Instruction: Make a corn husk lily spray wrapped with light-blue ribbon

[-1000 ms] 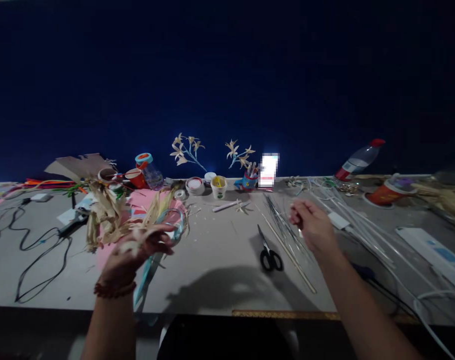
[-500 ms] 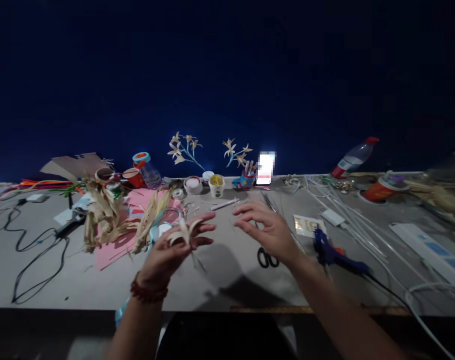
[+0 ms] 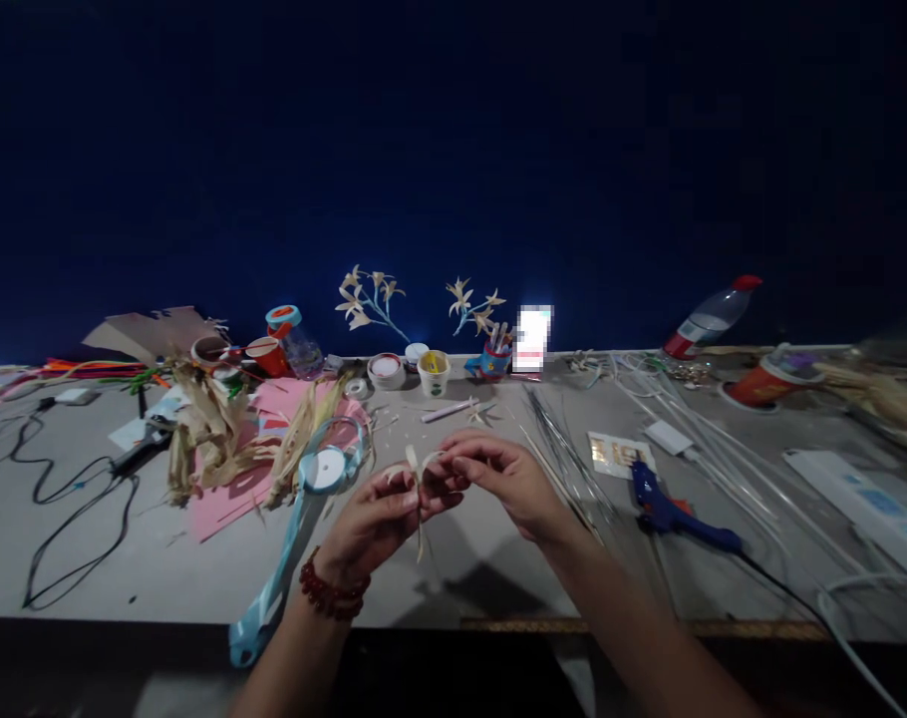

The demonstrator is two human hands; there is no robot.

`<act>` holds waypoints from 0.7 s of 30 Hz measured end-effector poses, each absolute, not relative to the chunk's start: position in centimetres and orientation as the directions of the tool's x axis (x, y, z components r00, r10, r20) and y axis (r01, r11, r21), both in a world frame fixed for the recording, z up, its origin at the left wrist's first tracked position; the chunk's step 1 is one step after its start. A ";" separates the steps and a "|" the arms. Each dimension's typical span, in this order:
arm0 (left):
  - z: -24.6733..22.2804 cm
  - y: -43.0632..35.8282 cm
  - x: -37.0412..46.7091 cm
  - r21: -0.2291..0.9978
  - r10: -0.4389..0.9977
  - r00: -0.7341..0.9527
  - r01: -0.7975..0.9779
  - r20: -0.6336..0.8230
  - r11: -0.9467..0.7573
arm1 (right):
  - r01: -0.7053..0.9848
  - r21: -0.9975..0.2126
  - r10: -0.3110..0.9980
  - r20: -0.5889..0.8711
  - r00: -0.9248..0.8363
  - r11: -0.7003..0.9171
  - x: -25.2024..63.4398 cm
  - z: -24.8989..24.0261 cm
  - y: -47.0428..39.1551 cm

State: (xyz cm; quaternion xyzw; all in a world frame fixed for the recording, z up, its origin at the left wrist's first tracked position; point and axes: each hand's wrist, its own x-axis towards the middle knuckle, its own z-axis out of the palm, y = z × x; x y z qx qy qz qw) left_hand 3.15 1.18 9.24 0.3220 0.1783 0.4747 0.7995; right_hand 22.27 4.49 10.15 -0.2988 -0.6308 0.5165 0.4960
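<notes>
My left hand (image 3: 375, 519) is closed around the base of a pale corn-husk flower (image 3: 412, 459), its petals standing up and curling outward. A thin tail hangs below the fingers. At the flower's right side, my right hand (image 3: 509, 484) has thumb and forefinger pinched at the tip of a curled petal. A roll of light blue ribbon (image 3: 325, 469) lies left of the hands, its loose end running over the table's front edge. Dried corn husks (image 3: 214, 429) lie on pink paper (image 3: 229, 499) farther left.
A blue glue gun (image 3: 678, 519) and a bundle of wires (image 3: 565, 449) lie to the right. Two husk-flower sprigs (image 3: 379, 299) stand at the back near small tubs (image 3: 434, 374) and a lit phone (image 3: 532, 339). A power strip (image 3: 864, 499) is far right.
My right hand has moved left and down to the flower and now pinches a petal. My left hand has shifted right with the flower. The scissors are now hidden from view.
</notes>
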 end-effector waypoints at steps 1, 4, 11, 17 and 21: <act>9.1 1.2 3.1 0.683 0.872 0.489 -0.644 0.022 0.345 | -0.105 -0.936 0.881 0.351 -0.316 0.335 22.5 10.1 4.4; 8.8 1.1 3.0 0.670 0.866 0.500 -0.654 0.035 0.350 | 0.032 -0.861 0.824 0.474 -0.310 0.507 23.1 9.9 3.8; 8.4 0.5 3.0 0.636 0.860 0.506 -0.685 0.064 0.356 | 0.302 -0.664 0.729 0.612 -0.307 0.684 23.5 8.7 2.3; 8.7 -0.6 3.7 0.650 0.850 0.518 -0.679 0.094 0.342 | 0.238 -0.785 0.820 0.557 -0.132 0.571 23.1 8.1 2.1; 9.6 -0.8 2.7 0.742 0.868 0.490 -0.609 0.076 0.279 | 0.173 -0.902 0.911 0.409 0.043 0.397 24.7 7.5 2.5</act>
